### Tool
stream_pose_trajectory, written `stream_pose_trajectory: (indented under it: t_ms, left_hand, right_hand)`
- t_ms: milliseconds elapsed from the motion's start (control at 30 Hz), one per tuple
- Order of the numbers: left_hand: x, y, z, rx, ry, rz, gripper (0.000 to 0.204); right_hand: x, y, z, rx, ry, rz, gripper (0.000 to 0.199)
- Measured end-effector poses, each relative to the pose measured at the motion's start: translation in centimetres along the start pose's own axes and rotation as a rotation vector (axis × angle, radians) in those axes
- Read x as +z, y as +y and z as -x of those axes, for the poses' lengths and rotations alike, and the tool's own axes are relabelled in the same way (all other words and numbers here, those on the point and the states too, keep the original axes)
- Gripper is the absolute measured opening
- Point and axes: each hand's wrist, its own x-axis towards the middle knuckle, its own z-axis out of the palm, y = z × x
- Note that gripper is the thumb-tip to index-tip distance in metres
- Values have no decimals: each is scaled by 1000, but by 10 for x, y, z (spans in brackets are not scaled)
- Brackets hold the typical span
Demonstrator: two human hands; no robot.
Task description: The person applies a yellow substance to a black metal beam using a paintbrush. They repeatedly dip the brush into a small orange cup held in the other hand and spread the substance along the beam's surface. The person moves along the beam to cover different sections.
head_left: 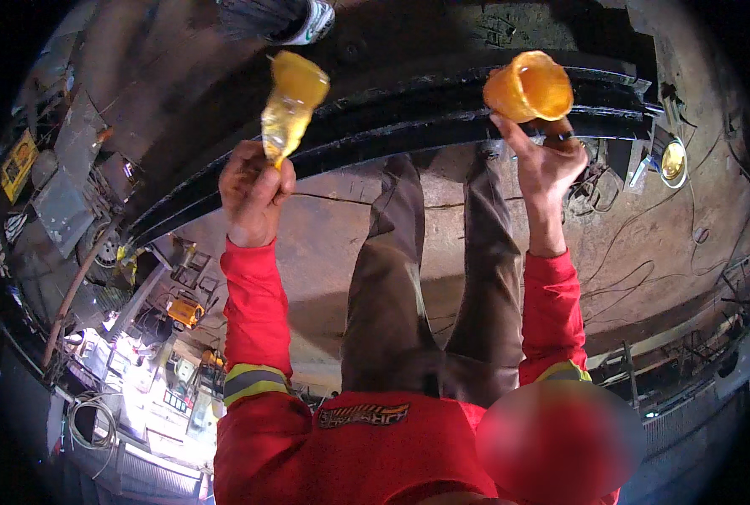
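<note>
My left hand (255,189) is closed around the narrow end of a paintbrush (295,93). The brush looks coated in yellow, and its wide end points up and away from me. At the right, my right hand (547,160) grips a yellow-orange cup (518,93) from below and behind. The cup is tilted, so its round mouth and part of its inside show. Both hands are raised in front of long dark metal beams (442,126), with the brush and cup well apart.
At the far side stands a white bucket (312,23) with dark thin rods. Another white container (673,162), yellow inside, is at the right beyond the beam ends. Cables (636,278) lie across the floor. Left are a yellow machine (184,311) and a brightly lit bench (152,412).
</note>
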Motion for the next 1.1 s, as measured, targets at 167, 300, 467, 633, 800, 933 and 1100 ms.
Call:
stream_pose_trajectory:
  t_ms: [167,300,467,633,800,933,1100]
  left_hand:
    - [-27,-65,-14,-168,-38,-630,20]
    - [-26,-115,-51,-119,-191,-1152,17]
    - [14,-143,-96,12,-387,-1518,12]
    - [32,-127,-124,-76,-735,-1621,13]
    - [19,-109,-145,-135,-755,-1752,10]
    - [19,-147,-138,-166,-794,-1855,13]
    - [23,-150,-141,-176,-673,-1693,12]
  right_hand:
    - [-12,10,-11,-140,-6,104,43]
    - [-15,19,-16,-153,-11,198,44]
    - [-12,31,-16,-106,-55,196,43]
    - [-9,43,-14,-66,-45,200,41]
    - [-13,45,-19,-8,-28,214,35]
    - [-16,50,-26,-31,-85,243,41]
    - [-23,53,-34,-5,-106,281,47]
